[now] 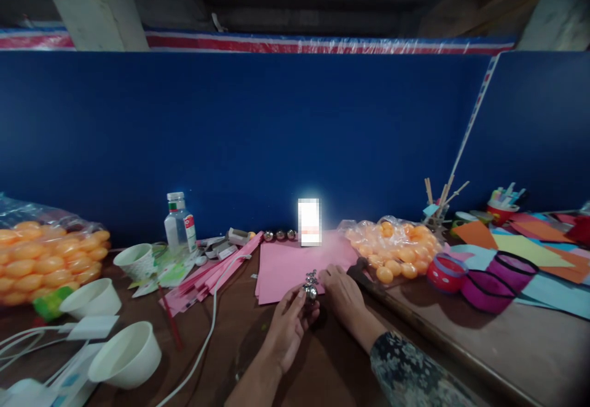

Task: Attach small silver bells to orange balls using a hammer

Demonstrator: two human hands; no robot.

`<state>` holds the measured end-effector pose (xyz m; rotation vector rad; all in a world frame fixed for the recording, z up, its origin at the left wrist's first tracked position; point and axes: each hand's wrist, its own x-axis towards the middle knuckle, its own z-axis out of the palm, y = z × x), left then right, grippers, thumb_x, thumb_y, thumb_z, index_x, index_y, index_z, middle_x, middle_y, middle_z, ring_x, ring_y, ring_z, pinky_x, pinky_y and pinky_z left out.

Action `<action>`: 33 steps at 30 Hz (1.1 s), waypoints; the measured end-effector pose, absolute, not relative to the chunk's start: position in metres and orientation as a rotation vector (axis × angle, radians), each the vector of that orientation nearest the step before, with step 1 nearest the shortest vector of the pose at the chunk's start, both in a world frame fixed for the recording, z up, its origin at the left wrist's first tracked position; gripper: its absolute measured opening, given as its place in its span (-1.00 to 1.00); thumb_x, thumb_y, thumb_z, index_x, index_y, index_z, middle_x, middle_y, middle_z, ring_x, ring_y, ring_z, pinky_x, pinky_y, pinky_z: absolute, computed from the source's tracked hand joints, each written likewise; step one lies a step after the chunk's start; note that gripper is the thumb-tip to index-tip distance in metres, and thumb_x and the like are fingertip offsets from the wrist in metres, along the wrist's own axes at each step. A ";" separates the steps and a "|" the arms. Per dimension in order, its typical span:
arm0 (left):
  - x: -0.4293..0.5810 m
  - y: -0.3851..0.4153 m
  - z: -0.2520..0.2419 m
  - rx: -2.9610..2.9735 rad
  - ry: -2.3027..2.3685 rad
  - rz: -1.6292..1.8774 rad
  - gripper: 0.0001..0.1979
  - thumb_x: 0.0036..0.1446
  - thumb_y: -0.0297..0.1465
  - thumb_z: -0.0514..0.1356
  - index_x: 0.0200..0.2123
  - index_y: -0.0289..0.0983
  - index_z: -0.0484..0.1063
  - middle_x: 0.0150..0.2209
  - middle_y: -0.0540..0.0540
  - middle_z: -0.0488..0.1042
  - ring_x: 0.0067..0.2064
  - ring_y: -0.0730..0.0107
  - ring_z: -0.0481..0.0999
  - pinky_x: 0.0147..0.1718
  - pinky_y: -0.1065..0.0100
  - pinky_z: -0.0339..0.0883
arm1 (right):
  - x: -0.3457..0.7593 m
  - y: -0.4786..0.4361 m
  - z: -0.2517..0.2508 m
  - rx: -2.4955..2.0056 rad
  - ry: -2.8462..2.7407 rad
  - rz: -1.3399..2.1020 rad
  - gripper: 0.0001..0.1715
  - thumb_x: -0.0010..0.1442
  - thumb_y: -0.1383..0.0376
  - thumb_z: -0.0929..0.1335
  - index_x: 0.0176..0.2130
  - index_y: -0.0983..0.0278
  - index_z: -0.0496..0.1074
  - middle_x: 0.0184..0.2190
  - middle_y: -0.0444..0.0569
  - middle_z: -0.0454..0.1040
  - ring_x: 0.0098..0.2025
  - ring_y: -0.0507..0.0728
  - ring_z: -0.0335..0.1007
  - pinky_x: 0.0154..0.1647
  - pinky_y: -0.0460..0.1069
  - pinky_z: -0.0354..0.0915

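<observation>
A shiny silver metal ball is held in the fingers of my left hand, above the dark table just before the near edge of the pink paper. Right behind the ball is a cluster of small silver balls, seen against the paper. My right hand is beside this cluster, palm down with fingers bent together. Its fingertips are partly hidden, and what they pinch, if anything, cannot be made out.
Several larger silver balls line the paper's back edge by a bright blurred screen. Bags of orange balls flank the workspace. Left are paper cups, a bottle and a white cable; right, purple mesh cups and coloured paper.
</observation>
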<state>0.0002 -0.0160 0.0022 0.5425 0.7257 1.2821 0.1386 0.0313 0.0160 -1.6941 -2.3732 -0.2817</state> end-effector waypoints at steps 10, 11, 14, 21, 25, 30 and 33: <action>-0.001 -0.014 0.005 0.598 0.658 1.357 -0.62 -0.07 -0.53 0.25 -0.12 -0.22 0.37 -0.11 -0.06 0.42 -0.16 0.48 0.44 -0.13 0.40 0.33 | 0.140 0.028 0.022 -1.660 -2.453 -0.198 -0.78 0.19 0.43 0.17 -0.20 0.23 0.31 -0.26 0.00 0.36 -0.24 0.10 0.29 -0.34 -0.06 0.17; -0.002 -0.013 0.004 0.591 0.659 1.360 -0.62 -0.08 -0.54 0.25 -0.13 -0.22 0.38 -0.12 -0.06 0.42 -0.16 0.48 0.44 -0.13 0.41 0.33 | 0.140 0.028 0.023 -1.657 -2.454 -0.183 -0.77 0.19 0.43 0.17 -0.20 0.23 0.32 -0.25 0.00 0.36 -0.23 0.11 0.29 -0.34 -0.06 0.17; -0.001 -0.014 0.005 0.578 0.655 1.359 -0.60 -0.08 -0.55 0.26 -0.11 -0.21 0.37 -0.14 -0.05 0.44 -0.16 0.48 0.45 -0.12 0.42 0.33 | 0.141 0.028 0.023 -1.645 -2.450 -0.162 -0.78 0.18 0.41 0.19 -0.17 0.24 0.31 -0.25 0.02 0.37 -0.20 0.12 0.28 -0.32 -0.06 0.17; -0.001 -0.013 0.007 0.564 0.659 1.354 -0.53 -0.10 -0.57 0.26 -0.06 -0.20 0.33 -0.14 -0.08 0.45 -0.16 0.49 0.46 -0.12 0.44 0.32 | 0.142 0.029 0.018 -1.589 -2.428 -0.225 -0.81 0.15 0.40 0.21 -0.21 0.23 0.32 -0.30 -0.02 0.36 -0.24 0.10 0.26 -0.34 -0.08 0.15; -0.001 -0.013 0.006 0.589 0.670 1.362 -0.53 -0.11 -0.55 0.27 -0.06 -0.22 0.35 -0.13 -0.10 0.44 -0.17 0.47 0.45 -0.11 0.40 0.31 | 0.142 0.029 0.018 -1.605 -2.433 -0.221 -0.81 0.16 0.40 0.19 -0.22 0.25 0.33 -0.30 0.01 0.36 -0.24 0.10 0.26 -0.34 -0.09 0.13; -0.001 -0.014 0.006 0.679 0.782 1.386 -0.52 -0.15 -0.49 0.30 -0.07 -0.20 0.36 -0.16 -0.07 0.45 -0.18 0.45 0.43 -0.11 0.36 0.30 | 0.141 0.031 0.015 -1.631 -2.430 -0.256 -0.83 0.16 0.40 0.21 -0.24 0.25 0.33 -0.31 0.01 0.37 -0.25 0.11 0.26 -0.36 -0.08 0.14; -0.001 -0.014 0.006 0.828 0.940 1.425 -0.46 -0.22 -0.45 0.33 -0.06 -0.22 0.36 -0.19 -0.07 0.47 -0.22 0.43 0.44 -0.17 0.38 0.30 | 0.141 0.033 0.013 -1.646 -2.434 -0.280 -0.84 0.16 0.41 0.21 -0.25 0.24 0.33 -0.32 0.01 0.37 -0.25 0.11 0.27 -0.37 -0.08 0.15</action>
